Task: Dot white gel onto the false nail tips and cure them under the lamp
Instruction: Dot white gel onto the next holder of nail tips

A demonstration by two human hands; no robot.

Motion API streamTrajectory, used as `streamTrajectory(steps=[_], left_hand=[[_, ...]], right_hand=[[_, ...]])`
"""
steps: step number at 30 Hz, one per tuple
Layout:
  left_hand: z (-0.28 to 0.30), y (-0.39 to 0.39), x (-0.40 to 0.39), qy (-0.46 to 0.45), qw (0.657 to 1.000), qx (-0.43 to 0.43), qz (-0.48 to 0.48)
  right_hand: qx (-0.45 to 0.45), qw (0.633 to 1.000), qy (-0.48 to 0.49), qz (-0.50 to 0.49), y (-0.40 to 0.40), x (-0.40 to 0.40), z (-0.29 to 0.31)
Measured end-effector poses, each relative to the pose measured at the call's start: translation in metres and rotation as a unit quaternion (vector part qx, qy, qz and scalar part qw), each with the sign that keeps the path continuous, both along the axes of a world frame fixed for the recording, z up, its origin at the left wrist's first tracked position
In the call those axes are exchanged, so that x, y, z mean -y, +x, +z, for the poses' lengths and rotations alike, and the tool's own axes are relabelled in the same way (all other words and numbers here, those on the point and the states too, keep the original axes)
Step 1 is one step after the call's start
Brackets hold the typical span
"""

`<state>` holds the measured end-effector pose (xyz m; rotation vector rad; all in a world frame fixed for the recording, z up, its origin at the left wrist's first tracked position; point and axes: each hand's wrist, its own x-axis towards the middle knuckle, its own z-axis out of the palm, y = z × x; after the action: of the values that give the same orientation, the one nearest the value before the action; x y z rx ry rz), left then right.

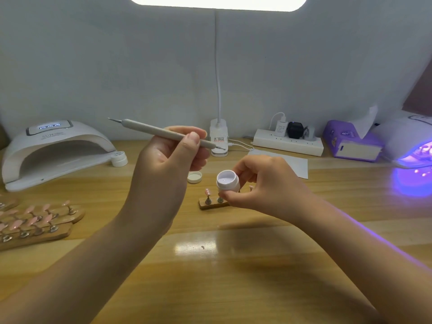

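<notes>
Single head view, looking forward-down, close over desk.

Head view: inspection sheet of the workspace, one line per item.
Surface: wooden table, glare patch near centre.
Job's things: open gel pot tilted toward camera; dotting pen; wooden stand of nail tips behind the pot; white lid; unlit lamp left; lit lamp right, glowing violet.
Clutter: spare stands, small jar, tissue box, paper sheet.
Hands: left hand grips pen; right hand holds pot.
Cables: power strip with plugs; white cords from clip lamp base.
Surroundings: plain wall, overhead light.
</notes>
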<state>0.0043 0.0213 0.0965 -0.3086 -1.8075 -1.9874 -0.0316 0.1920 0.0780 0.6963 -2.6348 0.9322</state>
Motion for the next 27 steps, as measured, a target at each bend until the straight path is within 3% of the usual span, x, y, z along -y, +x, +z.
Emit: streamTrajectory(steps=[3,10,15,20,27], left_hand=[[-0.006,-0.002,-0.001,0.006,1.0,0.014,0.017],[-0.011,-0.012,0.004,0.139,0.986,0.094,-0.008],[-0.016,-0.016,0.006,0.187,0.971,0.144,-0.024],[-0.02,-0.018,0.007,0.2,0.966,0.163,-0.028],[-0.021,-0.019,0.005,0.17,0.975,0.14,-0.015]], right_hand=[[-0.018,1.0,-0.016,-0.013,-0.003,-0.002,-0.003],[-0.002,0.992,-0.051,-0.118,-0.032,-0.028,-0.023],[0.065,0.975,0.016,-0.212,-0.053,-0.054,-0.047],[0.109,0.958,0.089,-0.249,-0.057,-0.06,-0.056],[0.124,0.95,0.113,-0.262,-0.054,-0.053,-0.055]])
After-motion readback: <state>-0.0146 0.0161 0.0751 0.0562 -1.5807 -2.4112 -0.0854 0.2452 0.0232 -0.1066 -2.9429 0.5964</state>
